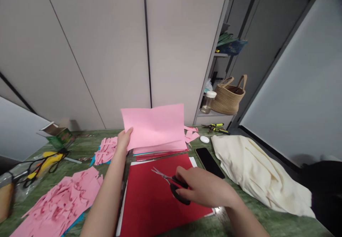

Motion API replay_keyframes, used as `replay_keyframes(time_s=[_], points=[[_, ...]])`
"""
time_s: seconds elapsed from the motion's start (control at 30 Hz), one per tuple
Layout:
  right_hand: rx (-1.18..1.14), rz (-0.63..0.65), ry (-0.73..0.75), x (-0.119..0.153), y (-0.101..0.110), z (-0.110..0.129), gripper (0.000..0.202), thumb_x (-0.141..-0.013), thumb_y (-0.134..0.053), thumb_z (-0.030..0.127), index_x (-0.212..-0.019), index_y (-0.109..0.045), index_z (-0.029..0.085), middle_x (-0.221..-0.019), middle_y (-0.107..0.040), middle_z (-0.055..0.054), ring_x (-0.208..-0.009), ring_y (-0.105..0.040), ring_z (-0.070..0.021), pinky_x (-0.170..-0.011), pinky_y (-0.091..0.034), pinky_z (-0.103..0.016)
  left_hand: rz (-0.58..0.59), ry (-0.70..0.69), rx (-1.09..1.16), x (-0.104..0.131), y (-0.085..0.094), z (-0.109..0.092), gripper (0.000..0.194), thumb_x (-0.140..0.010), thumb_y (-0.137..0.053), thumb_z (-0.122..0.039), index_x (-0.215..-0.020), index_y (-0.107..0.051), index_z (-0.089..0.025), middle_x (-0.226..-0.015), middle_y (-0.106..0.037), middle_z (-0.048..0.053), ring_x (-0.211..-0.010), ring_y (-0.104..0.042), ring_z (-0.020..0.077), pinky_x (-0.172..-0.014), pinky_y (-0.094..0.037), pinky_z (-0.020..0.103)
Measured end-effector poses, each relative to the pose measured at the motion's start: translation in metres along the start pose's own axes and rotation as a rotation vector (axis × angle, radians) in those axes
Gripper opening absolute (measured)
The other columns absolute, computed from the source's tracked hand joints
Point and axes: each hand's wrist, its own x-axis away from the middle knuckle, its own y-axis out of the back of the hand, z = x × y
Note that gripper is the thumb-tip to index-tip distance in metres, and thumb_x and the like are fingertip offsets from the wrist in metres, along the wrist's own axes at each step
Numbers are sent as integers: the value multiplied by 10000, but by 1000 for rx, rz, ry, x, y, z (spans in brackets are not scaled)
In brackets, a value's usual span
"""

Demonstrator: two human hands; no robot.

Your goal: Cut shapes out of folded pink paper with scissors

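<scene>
A pink paper sheet (pixel 157 126) is raised above the back of the table, its left edge pinched in my left hand (pixel 125 139). Beneath it lies a stack of pink sheets (pixel 171 146). My right hand (pixel 196 185) grips black-handled scissors (pixel 171 180) by the loops, blades parted slightly and pointing left, away from the raised sheet. Below the scissors a large red sheet (pixel 149 201) covers the middle of the table, with white sheet edges showing under it. Pink cut pieces (pixel 72 194) lie heaped at the left, and a smaller pink pile (pixel 106 150) sits behind them.
On the right are a black phone (pixel 210 162), a white oval object (pixel 204 139), yellow-black pliers (pixel 217 128) and cream cloth (pixel 256 169). At left stand a green box (pixel 58 137) and a yellow-handled tool (pixel 46 164). A woven basket (pixel 228 96) rests on the shelf.
</scene>
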Motion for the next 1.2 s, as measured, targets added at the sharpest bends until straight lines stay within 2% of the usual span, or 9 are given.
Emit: replay_keyframes(time_s=[0.2, 0.33, 0.43, 0.63, 0.73, 0.83, 0.93, 1.03, 1.2], points=[[76, 8, -25, 10, 7, 1, 237, -816, -497, 452, -873, -482, 223, -740, -600, -4, -613, -507, -152, -479, -209, -248, 128, -75, -386, -26, -31, -3, 171, -670, -585, -219, -688, -639, -58, -776, -677, 207, -832, -627, 329, -714, -465, 382], [54, -13, -51, 17, 11, 2, 246, -801, -519, 458, -877, -481, 228, -730, -602, -4, -628, -524, -169, -486, -207, -254, 214, -256, -580, -19, -44, -16, 214, -733, -504, -177, -855, -621, -45, -920, -651, 234, -1002, -556, 356, -831, -397, 463], [-1, -52, -90, 21, 14, 11, 210, -815, -510, 418, -915, -479, 236, -764, -622, -8, -671, -542, -187, -510, -226, -260, 322, -449, -678, 8, -74, -23, 293, -804, -399, -137, -1030, -571, -64, -1116, -585, 229, -1146, -458, 330, -915, -327, 500], [-77, 6, -184, 31, 26, 37, 191, -787, -558, 332, -924, -497, 215, -856, -644, -42, -738, -559, -226, -558, -271, -272, 758, -832, -754, 92, -180, -7, 291, -817, -461, -99, -1067, -584, -187, -1259, -525, 92, -1231, -384, 201, -1026, -272, 371], [-78, 10, -198, 34, 29, 43, 196, -767, -593, 315, -912, -512, 212, -865, -640, -44, -730, -559, -224, -563, -282, -271, 894, -871, -759, 117, -217, 2, 229, -811, -525, -119, -1023, -601, -157, -1121, -594, 99, -1135, -475, 209, -981, -344, 387], [-70, -23, -190, 35, 29, 43, 183, -752, -618, 287, -883, -516, 211, -822, -634, -31, -705, -552, -209, -562, -284, -266, 923, -840, -729, 124, -235, 1, 301, -842, -534, -281, -1105, -544, -136, -1134, -557, 100, -1014, -546, 213, -863, -453, 426], [-77, -38, -187, 38, 28, 40, 185, -748, -622, 291, -876, -516, 210, -802, -630, -27, -695, -544, -205, -559, -284, -264, 914, -788, -623, 124, -235, -10, 281, -844, -529, -285, -1074, -561, -127, -1094, -577, 101, -973, -564, 208, -832, -472, 416], [-111, -75, -175, 42, 27, 35, 166, -758, -599, 281, -882, -512, 213, -803, -627, -23, -694, -536, -197, -563, -296, -262, 886, -715, -433, 122, -214, -26, 153, -817, -510, -159, -890, -637, -116, -937, -653, 109, -945, -585, 205, -859, -455, 360], [-324, -269, -132, 42, 32, 15, 104, -801, -507, 178, -893, -483, 220, -753, -590, 16, -646, -507, -135, -571, -336, -237, 760, -556, -113, 122, -126, -50, 324, -883, -352, -247, -1122, -526, -113, -1096, -614, 135, -937, -609, 164, -775, -492, 278]])
